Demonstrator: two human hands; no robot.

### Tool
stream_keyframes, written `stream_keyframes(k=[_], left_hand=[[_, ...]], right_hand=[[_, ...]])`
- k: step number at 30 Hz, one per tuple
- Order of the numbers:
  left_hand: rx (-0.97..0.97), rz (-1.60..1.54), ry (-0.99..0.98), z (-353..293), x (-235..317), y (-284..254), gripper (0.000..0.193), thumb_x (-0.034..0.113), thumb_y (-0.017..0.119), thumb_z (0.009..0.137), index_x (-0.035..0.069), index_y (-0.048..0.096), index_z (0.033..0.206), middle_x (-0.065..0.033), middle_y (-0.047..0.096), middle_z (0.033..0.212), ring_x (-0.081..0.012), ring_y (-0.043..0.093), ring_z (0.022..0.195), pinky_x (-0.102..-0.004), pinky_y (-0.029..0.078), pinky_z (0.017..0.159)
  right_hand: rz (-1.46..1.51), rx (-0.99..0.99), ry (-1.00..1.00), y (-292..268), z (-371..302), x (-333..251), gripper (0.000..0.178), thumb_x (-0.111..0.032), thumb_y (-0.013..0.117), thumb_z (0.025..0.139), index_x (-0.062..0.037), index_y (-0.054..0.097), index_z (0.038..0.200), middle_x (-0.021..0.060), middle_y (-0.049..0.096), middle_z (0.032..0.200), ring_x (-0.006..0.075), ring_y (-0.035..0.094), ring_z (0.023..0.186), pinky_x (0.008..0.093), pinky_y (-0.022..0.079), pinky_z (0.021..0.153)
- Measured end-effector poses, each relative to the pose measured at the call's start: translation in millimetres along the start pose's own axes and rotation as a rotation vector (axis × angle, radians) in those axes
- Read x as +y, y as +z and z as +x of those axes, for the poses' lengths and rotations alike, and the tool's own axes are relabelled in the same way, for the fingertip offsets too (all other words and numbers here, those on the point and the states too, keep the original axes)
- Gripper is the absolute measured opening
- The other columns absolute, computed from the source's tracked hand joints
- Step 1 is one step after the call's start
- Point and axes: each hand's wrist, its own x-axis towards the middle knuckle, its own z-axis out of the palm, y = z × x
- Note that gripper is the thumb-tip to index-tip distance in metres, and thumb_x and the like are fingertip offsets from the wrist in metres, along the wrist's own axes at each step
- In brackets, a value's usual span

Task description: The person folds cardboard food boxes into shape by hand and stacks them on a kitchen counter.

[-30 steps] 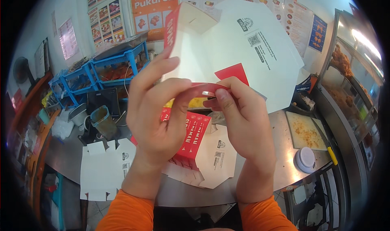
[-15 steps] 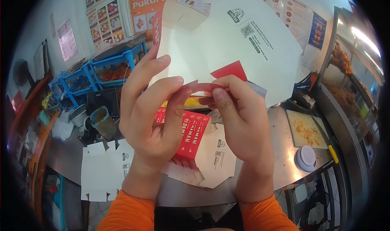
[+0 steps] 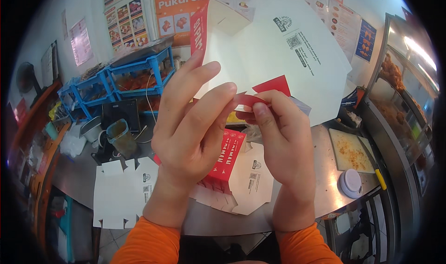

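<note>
part-folded red-and-white paperboard takeaway box (image 3: 274, 50), held above the metal surface (image 3: 322, 164); likely light, springy, easily creased, best held by its folded edges. right hand (image 3: 289, 145) pinches its red flap (image 3: 247, 100); left hand (image 3: 188, 134) has fingers spread, grip unclear.

The worktop (image 3: 325, 185) is smooth metal, shiny near its right edge. The raised carton (image 3: 278, 45) is paperboard, matt white inside, its red face slightly glossy. A flat carton (image 3: 121, 194) at the worktop's front edge, leftward, is matt board. Toward the right edge lie a crumb-roughened cutting board (image 3: 337, 136) and a knife (image 3: 380, 178) with a yellow plastic-looking handle. Near the back left corner, the racks (image 3: 160, 62) look like blue plastic. The sleeves (image 3: 148, 243) are matt orange cloth.
</note>
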Motion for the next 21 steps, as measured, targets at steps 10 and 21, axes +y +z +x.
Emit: stream_keyframes(k=[10,21], left_hand=[[-0.075,0.030,0.029,3.2,0.1,-3.2,0.030,-0.001,0.080,0.087,0.005,0.078,0.116,-0.0165,0.071,0.132,-0.0435,0.066,0.128,-0.0455,0.059,0.101],[-0.199,0.069,-0.147,1.4,2.9,3.3,0.035,-0.001,0.079,0.091,0.004,0.071,0.125,-0.0164,0.067,0.138,-0.0324,0.070,0.121,-0.0371,0.062,0.094]], right_hand=[[0.138,0.157,-0.100,14.9,3.2,8.7,0.007,0.001,0.061,0.103,0.0042,0.067,0.104,0.0196,0.070,0.092,0.0336,0.070,0.081,0.0408,0.055,0.072],[-0.117,0.160,-0.167,8.5,2.6,-0.9,0.006,0.002,0.065,0.100,0.0031,0.066,0.105,0.0198,0.070,0.093,0.0342,0.070,0.079,0.0393,0.055,0.069]])
